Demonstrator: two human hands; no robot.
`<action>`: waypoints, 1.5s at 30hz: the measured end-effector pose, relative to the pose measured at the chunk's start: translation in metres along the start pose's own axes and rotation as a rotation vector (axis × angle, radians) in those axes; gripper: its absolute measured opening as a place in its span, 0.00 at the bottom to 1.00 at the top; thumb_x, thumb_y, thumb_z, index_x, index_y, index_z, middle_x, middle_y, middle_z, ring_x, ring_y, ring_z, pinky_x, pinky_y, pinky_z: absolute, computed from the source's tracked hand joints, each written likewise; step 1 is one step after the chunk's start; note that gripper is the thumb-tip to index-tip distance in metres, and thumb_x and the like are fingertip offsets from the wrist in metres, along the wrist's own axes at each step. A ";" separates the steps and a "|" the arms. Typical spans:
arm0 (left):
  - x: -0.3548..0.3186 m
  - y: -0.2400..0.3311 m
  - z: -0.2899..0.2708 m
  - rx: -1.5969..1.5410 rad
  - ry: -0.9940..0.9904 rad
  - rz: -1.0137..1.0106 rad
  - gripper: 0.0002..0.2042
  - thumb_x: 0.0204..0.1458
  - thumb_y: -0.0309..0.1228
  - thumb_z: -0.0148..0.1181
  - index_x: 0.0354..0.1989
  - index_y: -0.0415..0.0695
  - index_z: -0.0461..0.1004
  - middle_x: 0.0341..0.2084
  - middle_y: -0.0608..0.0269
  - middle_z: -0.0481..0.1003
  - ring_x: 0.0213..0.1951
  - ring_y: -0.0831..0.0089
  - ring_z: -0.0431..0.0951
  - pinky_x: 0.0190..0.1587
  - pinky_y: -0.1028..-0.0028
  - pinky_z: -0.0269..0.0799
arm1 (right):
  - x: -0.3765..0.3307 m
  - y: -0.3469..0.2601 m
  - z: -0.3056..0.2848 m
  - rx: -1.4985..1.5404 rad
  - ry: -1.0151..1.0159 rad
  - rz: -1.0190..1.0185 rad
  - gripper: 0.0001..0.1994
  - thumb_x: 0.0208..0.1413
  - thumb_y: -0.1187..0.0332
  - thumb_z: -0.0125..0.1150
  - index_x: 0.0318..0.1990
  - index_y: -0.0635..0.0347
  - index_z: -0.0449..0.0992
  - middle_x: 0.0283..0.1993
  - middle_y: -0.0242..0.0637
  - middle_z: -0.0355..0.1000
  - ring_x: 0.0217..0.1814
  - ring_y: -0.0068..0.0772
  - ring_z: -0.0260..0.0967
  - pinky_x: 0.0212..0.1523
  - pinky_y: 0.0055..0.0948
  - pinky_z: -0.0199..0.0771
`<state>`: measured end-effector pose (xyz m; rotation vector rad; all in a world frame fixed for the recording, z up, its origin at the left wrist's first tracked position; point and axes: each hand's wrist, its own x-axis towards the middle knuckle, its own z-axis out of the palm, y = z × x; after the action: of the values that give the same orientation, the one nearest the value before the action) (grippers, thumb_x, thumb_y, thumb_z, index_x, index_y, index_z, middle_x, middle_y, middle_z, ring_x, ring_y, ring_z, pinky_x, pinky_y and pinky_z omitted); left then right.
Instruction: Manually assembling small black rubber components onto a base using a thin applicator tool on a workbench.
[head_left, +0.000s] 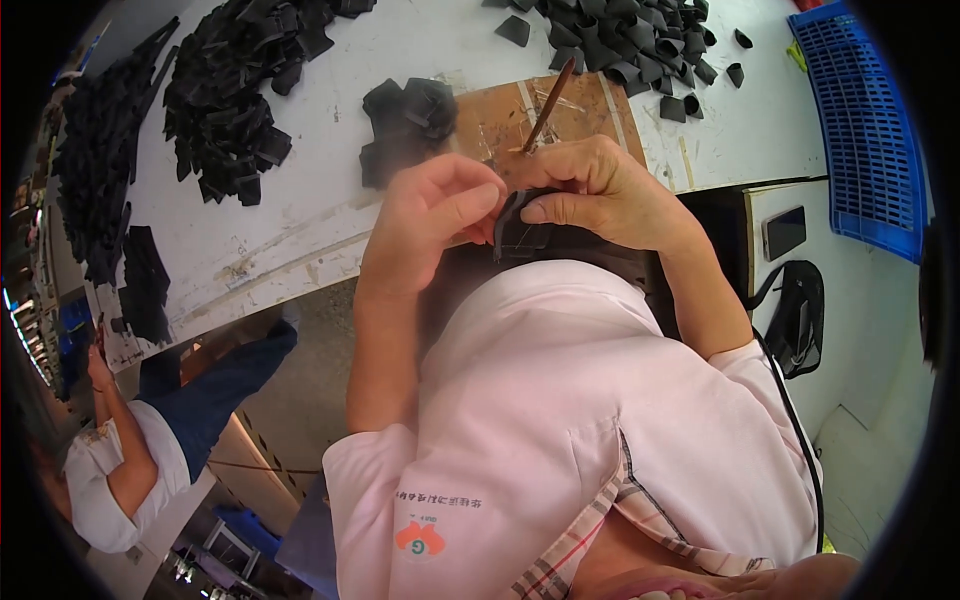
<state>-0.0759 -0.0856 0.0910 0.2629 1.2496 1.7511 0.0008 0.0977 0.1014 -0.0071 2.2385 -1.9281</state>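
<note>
A small black sheet piece (524,232), curved along one edge, is held up between my two hands in front of my belly. My right hand (610,195) pinches it between thumb and bent fingers. Close against its left edge, my left hand (440,215) has its fingers and thumb drawn together; the fingertips are partly hidden. A slim brown stick (553,105), like a brush handle, slants up from beside my right index finger; whether that hand grips it is unclear. Just beyond my left hand lies a small stack of black pieces (405,125).
A stained brown board (600,110) lies on the white worktable (320,150). Large heaps of black pieces (235,90) fill the left, and curved ones (630,40) sit at the back. A blue crate (875,130), phone (784,233) and black bag (800,315) are at right. A co-worker (130,460) is at lower left.
</note>
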 end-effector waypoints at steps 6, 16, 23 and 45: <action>-0.002 0.006 0.008 0.199 -0.048 -0.057 0.06 0.45 0.25 0.57 0.30 0.36 0.71 0.20 0.61 0.73 0.21 0.79 0.72 0.23 0.83 0.66 | -0.001 -0.004 -0.009 -0.156 -0.123 -0.096 0.08 0.42 0.72 0.60 0.29 0.68 0.72 0.22 0.40 0.67 0.24 0.34 0.65 0.28 0.28 0.64; -0.011 0.005 0.021 0.426 0.095 -0.045 0.05 0.46 0.19 0.52 0.31 0.31 0.70 0.22 0.61 0.73 0.24 0.79 0.73 0.27 0.80 0.70 | 0.003 -0.006 -0.007 -0.308 -0.219 0.006 0.07 0.42 0.73 0.59 0.28 0.67 0.72 0.24 0.41 0.68 0.27 0.37 0.66 0.29 0.29 0.64; -0.003 -0.019 0.024 0.371 0.277 0.084 0.03 0.46 0.19 0.53 0.29 0.35 0.70 0.22 0.65 0.73 0.22 0.83 0.72 0.25 0.86 0.67 | -0.011 0.004 0.012 -0.551 0.427 -0.216 0.08 0.43 0.73 0.60 0.33 0.64 0.71 0.27 0.38 0.66 0.25 0.30 0.66 0.24 0.24 0.64; 0.019 -0.015 0.044 -0.424 0.175 0.155 0.06 0.45 0.17 0.48 0.33 0.38 0.65 0.17 0.66 0.65 0.07 0.87 0.52 0.10 0.88 0.47 | -0.002 0.023 0.018 -0.048 0.582 -0.148 0.03 0.41 0.75 0.57 0.23 0.65 0.73 0.21 0.33 0.66 0.20 0.19 0.63 0.21 0.17 0.63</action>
<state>-0.0504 -0.0425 0.0920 -0.0431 0.9639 2.1605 0.0085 0.0844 0.0765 0.4491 2.7030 -2.1645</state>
